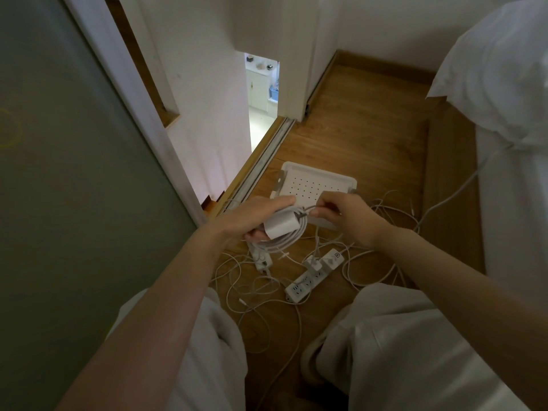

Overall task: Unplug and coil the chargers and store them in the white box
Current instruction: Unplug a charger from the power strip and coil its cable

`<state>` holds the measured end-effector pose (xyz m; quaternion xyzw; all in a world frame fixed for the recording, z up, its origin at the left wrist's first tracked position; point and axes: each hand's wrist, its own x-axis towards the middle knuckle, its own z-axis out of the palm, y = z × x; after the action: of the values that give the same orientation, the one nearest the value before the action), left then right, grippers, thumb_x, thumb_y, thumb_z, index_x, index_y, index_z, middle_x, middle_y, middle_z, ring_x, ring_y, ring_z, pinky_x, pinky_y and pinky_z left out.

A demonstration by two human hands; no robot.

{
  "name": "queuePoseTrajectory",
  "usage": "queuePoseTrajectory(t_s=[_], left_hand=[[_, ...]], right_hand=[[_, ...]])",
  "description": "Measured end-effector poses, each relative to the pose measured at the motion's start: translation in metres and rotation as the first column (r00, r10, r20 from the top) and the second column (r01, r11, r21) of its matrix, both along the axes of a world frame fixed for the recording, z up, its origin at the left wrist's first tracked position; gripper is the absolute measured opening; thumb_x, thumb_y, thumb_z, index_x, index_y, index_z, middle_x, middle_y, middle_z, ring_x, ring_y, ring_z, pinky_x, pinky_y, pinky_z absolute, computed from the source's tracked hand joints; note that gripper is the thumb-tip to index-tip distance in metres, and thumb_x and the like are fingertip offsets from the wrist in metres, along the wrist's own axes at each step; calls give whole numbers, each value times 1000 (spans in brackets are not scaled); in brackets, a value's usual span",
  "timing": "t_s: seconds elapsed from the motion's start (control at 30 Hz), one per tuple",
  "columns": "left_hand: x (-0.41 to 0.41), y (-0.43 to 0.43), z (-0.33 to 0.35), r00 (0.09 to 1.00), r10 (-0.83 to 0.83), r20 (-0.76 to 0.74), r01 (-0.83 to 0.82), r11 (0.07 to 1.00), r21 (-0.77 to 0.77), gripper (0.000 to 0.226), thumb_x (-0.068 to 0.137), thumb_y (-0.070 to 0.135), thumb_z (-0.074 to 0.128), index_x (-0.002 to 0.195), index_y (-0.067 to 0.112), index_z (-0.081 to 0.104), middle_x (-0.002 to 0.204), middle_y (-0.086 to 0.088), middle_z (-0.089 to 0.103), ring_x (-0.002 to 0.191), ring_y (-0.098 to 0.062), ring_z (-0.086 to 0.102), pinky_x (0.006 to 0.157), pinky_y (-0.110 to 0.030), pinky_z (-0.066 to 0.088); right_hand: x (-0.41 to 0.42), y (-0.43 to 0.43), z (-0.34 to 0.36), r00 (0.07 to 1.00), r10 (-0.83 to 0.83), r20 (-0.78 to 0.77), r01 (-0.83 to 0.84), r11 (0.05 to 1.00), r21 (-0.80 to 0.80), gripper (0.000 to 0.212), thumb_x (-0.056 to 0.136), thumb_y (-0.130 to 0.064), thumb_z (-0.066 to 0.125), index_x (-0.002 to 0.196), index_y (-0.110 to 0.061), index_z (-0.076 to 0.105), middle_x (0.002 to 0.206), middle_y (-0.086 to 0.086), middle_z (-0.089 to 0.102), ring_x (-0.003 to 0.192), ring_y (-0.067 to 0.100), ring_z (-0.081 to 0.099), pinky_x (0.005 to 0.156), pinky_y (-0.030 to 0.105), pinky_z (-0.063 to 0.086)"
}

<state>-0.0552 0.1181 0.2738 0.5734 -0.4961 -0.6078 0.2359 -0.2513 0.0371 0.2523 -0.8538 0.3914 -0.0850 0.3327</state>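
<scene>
Sitting coiled within left hand (250, 219) grip: charger (282, 227).

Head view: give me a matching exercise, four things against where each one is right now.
Things:
1 coiled charger
2 cable end
3 white box
4 power strip

Places:
A on the floor, adapters plugged in
B gripped by the left hand
C on the floor beyond both hands
D pinched by the right hand

Pairs: 1-B, 2-D, 3-C, 4-A
</scene>
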Motion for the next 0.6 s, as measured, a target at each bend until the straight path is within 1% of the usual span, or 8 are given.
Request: queuePoseTrajectory(t_s=[0.07, 0.13, 0.2, 0.27, 0.33, 0.43, 0.53, 0.6], left_hand=[[1, 0, 3, 997, -1, -76, 2, 1000, 2, 58, 97, 50, 31, 112, 1, 58, 46, 3, 36, 37, -9, 28, 39, -21, 19], [-1, 0, 5, 988, 24, -151, -21, 1000, 18, 54, 96, 50, 29, 103, 7, 60, 44, 4, 37, 35, -7, 27, 39, -22, 15], [-1, 0, 4, 963, 73, -258, -61, 997, 55, 51, 91, 54, 34, 94, 10, 60, 45, 2, 39, 33, -6, 28, 38, -21, 13], [2, -1, 1, 916, 133, -378, -101, 989, 104, 53, 83, 59, 41, 91, 10, 60, 48, 0, 42, 33, -5, 30, 35, -19, 14], [5, -2, 0, 861, 193, -471, -139, 979, 146, 54, 82, 59, 44, 92, 9, 59, 51, 0, 49, 34, -4, 33, 34, -17, 17], [9, -2, 2, 766, 285, -576, -206, 958, 200, 51, 83, 58, 43, 79, 12, 65, 56, 0, 55, 34, -3, 36, 34, -15, 16], [12, -2, 4, 718, 346, -604, -260, 938, 229, 51, 87, 58, 42, 76, 14, 66, 59, 0, 57, 34, -3, 36, 34, -14, 16], [11, -2, 7, 764, 368, -530, -297, 930, 217, 51, 90, 57, 40, 81, 12, 62, 58, -1, 56, 34, -4, 35, 34, -15, 16]], right_hand=[[-3, 3, -3, 999, -26, 35, 24, 999, 42, 22, 92, -32, 51, 82, -13, 55, 73, 0, 53, 63, 11, 44, 58, 22, 36], [-5, 7, -9, 999, -37, 33, 36, 999, 41, 19, 94, -29, 48, 79, -18, 51, 73, -2, 53, 63, 10, 44, 58, 21, 36], [-7, 9, -16, 999, -44, 28, 43, 998, 47, 21, 97, -26, 45, 79, -15, 50, 73, -2, 51, 62, 9, 42, 56, 16, 35], [-10, 10, -25, 997, -77, 23, 74, 993, 89, 25, 98, -25, 44, 84, -6, 52, 73, 1, 51, 61, 11, 43, 53, 16, 34], [-14, 10, -34, 991, -131, 2, 130, 983, 129, 26, 98, -24, 43, 88, -3, 54, 74, 1, 52, 61, 9, 43, 52, 15, 33], [-22, 12, -49, 982, -182, -56, 189, 967, 172, 19, 98, -20, 45, 83, -12, 54, 84, 6, 59, 68, 13, 49, 57, 17, 36], [-27, 14, -64, 968, -223, -117, 243, 947, 210, 17, 97, -16, 46, 88, -11, 60, 89, 7, 62, 82, 20, 57, 65, 23, 40], [-27, 15, -65, 960, -265, -95, 280, 933, 225, 21, 97, -13, 44, 84, -10, 60, 85, 5, 63, 81, 17, 57, 67, 21, 41]])
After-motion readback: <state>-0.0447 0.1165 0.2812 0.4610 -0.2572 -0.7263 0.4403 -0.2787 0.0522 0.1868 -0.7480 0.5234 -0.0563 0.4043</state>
